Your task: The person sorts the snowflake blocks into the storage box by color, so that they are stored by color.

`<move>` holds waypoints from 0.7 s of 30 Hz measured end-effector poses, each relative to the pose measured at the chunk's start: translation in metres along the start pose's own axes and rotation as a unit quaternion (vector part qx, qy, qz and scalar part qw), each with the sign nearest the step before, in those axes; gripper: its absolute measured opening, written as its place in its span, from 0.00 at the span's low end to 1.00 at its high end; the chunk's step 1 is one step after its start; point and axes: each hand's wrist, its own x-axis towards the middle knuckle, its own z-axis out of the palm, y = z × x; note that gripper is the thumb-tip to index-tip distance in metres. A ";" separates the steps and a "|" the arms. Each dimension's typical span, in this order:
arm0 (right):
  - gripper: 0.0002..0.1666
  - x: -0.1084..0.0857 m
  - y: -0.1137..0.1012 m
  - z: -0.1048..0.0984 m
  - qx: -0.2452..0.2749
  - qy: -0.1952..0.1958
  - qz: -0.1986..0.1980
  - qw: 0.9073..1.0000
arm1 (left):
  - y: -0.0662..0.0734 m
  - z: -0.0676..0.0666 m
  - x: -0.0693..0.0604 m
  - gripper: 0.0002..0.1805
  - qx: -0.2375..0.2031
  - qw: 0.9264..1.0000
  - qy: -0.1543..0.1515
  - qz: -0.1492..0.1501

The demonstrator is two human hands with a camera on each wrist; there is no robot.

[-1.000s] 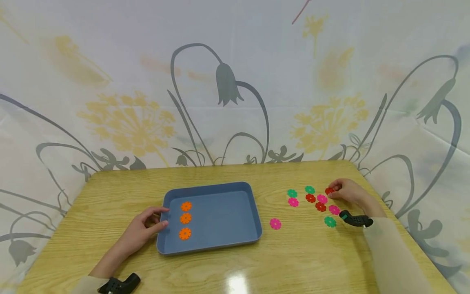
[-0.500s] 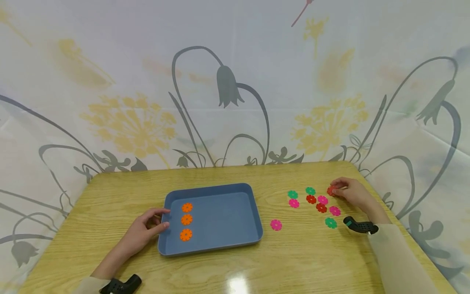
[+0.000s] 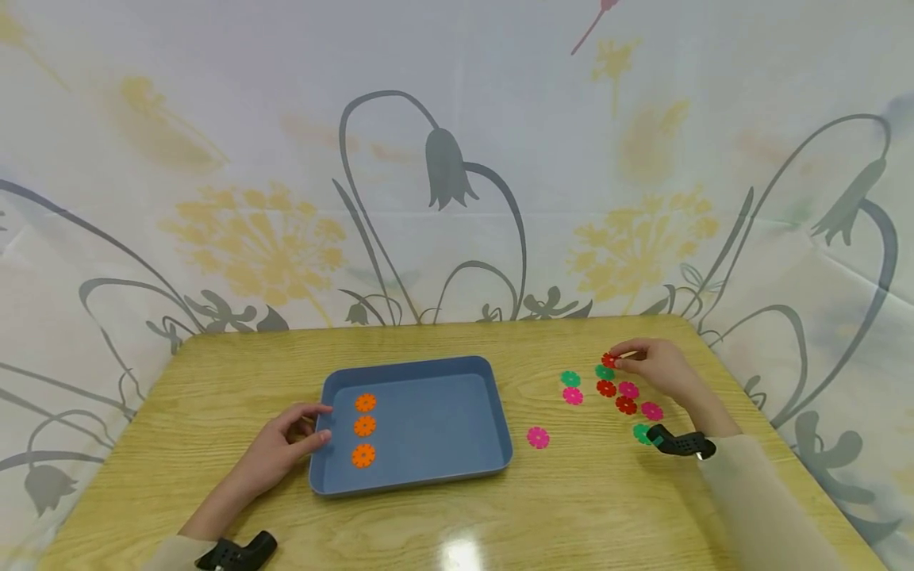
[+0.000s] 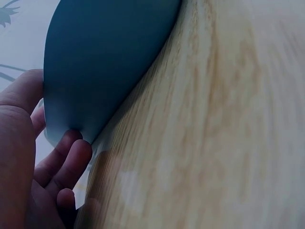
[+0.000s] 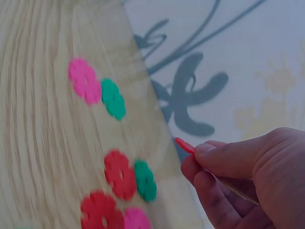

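Note:
My right hand (image 3: 658,368) pinches a red flower-shaped disc (image 3: 610,360) between thumb and fingertips; the right wrist view shows this red disc (image 5: 185,145) edge-on, off the table. Beneath and around it on the wood lie several similar discs: green (image 3: 570,379), pink (image 3: 573,396) and dark red (image 3: 626,405). At the left end of a blue-grey tray (image 3: 428,479), my left hand (image 3: 270,448) holds the rim, digits reaching over it and others against the outer wall (image 4: 105,62). Inside the tray, three orange discs (image 3: 365,426) form a column along the left side.
A single pink disc (image 3: 539,438) lies between the tray and the group of discs. The wooden table (image 3: 400,527) ends at the back against a flower-patterned cloth (image 3: 457,159). Dark devices (image 3: 678,442) are strapped to both wrists.
My right hand has picked the red disc up from the table's far right and carried it left, over the green disc. The left hand has kept its place on the tray.

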 end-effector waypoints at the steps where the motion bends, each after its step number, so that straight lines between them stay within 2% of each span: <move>1: 0.13 0.001 -0.005 0.003 0.006 -0.004 -0.004 1.000 | 0.000 0.000 0.000 0.20 0.001 1.000 0.000 0.000; 7: 0.13 0.009 -0.030 0.022 0.042 -0.030 -0.037 0.998 | 0.001 0.000 0.000 0.20 0.005 1.000 0.001 -0.001; 12: 0.12 0.016 -0.052 0.042 0.043 -0.037 -0.077 0.995 | -0.001 0.000 0.001 0.19 0.007 1.000 0.001 0.009; 21: 0.10 0.028 -0.103 0.079 0.057 -0.077 -0.141 0.985 | -0.001 0.000 0.000 0.20 0.008 1.000 0.001 0.006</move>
